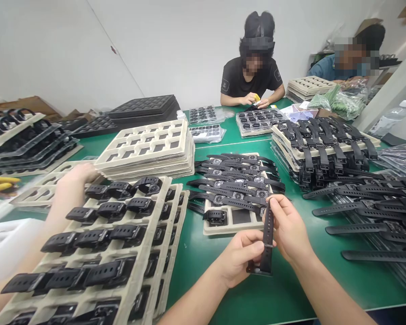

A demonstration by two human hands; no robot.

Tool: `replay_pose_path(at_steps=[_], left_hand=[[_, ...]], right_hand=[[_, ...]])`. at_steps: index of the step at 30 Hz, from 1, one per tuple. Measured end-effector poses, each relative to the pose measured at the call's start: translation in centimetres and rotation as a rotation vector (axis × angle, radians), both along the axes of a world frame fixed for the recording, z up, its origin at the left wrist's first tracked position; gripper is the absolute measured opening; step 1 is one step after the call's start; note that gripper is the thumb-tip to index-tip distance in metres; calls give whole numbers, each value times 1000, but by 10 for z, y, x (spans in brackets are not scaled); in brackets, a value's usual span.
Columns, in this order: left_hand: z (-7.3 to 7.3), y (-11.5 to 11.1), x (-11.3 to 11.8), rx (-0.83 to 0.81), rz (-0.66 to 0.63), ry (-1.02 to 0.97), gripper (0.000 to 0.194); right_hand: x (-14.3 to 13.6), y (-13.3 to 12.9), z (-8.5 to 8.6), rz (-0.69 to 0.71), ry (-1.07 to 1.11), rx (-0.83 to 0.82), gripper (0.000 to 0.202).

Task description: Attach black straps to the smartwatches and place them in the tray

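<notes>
Left hand (242, 255): fingers pinched on black watch strap (268, 230), lower right of centre. Right hand (288, 225): thumb and fingertips closed on strap's upper end. Cream tray (223, 229) of watches just beyond, mid-frame. Co-worker (252, 76) upper right.

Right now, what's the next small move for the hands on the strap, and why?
Probably work the black strap snug at the bar crossing it: the right hand pinches its upper end, the left hand grips beside that bar, and the strap runs straight, unlike the looped watch in the tray just ahead.
</notes>
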State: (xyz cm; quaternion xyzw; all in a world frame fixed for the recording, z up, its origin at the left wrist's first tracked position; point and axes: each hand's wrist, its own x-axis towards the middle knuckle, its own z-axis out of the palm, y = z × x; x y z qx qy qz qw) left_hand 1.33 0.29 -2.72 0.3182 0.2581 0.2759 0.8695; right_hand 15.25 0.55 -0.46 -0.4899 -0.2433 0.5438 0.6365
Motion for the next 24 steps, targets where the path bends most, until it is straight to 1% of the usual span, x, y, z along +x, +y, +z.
replay_pose_path(at_steps=[12,19,24], left_hand=[[-5,1,-1,-15,-6,-48,39],[-7,0,2,-42,2,-81,44],[-8,1,1,-19,-15,-87,40]], right_hand=[[2,-1,-2,25,21,12,45],[2,1,-4,28,13,33,44],[1,0,-5,20,19,40,44]])
